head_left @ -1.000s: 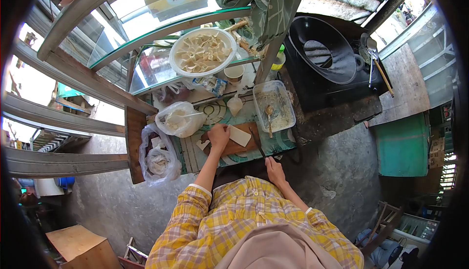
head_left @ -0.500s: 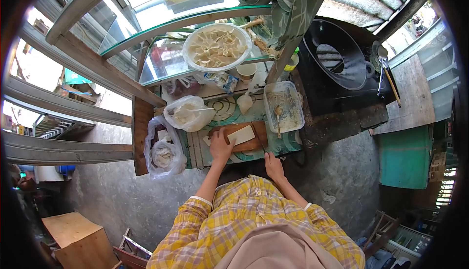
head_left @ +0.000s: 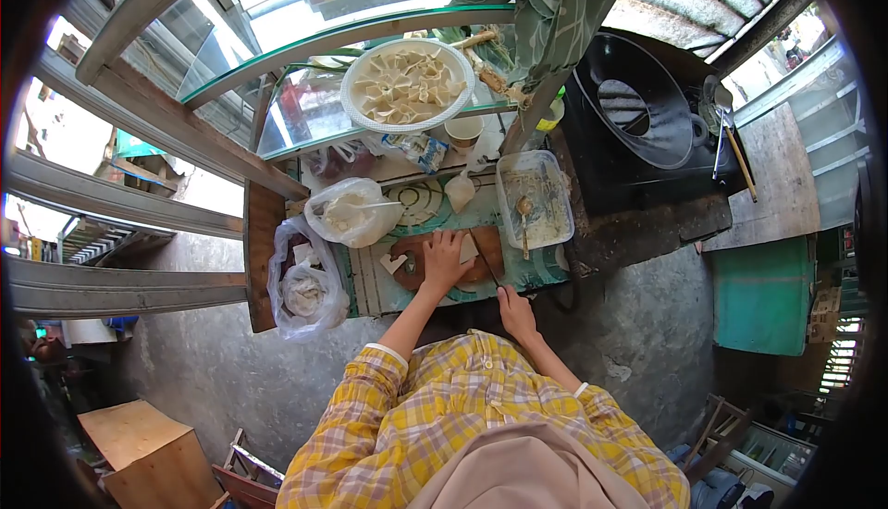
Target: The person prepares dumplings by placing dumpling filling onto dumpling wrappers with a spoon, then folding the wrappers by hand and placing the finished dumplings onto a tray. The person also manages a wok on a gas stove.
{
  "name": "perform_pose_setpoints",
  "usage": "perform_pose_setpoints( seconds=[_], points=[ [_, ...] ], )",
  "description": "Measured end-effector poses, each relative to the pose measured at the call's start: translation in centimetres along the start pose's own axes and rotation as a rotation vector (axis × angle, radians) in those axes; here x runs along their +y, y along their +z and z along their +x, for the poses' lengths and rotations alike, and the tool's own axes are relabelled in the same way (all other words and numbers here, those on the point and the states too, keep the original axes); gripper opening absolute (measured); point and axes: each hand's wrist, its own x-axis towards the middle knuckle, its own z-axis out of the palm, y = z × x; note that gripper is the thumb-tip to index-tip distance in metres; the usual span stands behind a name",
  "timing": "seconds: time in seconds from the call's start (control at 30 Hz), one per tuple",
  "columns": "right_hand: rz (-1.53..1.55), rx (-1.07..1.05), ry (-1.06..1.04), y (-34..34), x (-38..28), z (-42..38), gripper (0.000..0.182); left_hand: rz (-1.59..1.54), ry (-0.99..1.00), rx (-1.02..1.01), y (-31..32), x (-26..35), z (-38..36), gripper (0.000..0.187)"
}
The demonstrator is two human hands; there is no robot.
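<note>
On a wooden cutting board (head_left: 490, 264), my left hand (head_left: 444, 264) lies over a flat off-white dough piece (head_left: 469, 249), fingers holding it down. Only its right end shows beside the fingers. My right hand (head_left: 516, 311) is closed around the handle of a knife (head_left: 487, 261). The thin dark blade slants up and left over the board, close by the dough's right end. Small white pieces (head_left: 393, 262) sit at the board's left end.
A white bowl of folded dough pieces (head_left: 408, 85) stands on the glass shelf. Right of the board is a plastic container (head_left: 538, 199) with a spoon. Plastic bags (head_left: 354, 213) lie to the left. A large black wok (head_left: 638, 107) sits at the far right.
My left hand has moved right along the board and now covers most of the dough piece. The knife blade has come up alongside its right end; my right hand stays nearly in place.
</note>
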Motion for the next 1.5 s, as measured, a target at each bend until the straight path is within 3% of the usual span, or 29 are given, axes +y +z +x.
perform_pose_setpoints(
  seconds=[0.53,0.83,1.5],
  points=[
    [-0.067,0.013,-0.013,-1.1,-1.1,-0.2,0.039,-0.02,-0.024,-0.011,0.0,0.0,-0.1,0.059],
    [-0.028,-0.03,-0.095,0.6,-1.9,-1.3,0.036,-0.077,-0.242,-0.004,-3.5,-3.6,-5.3,0.072],
    [0.007,-0.138,-0.088,2.9,-2.1,-1.4,0.038,-0.035,-0.154,-0.026,-3.2,-4.2,-5.3,0.058]
  ],
)
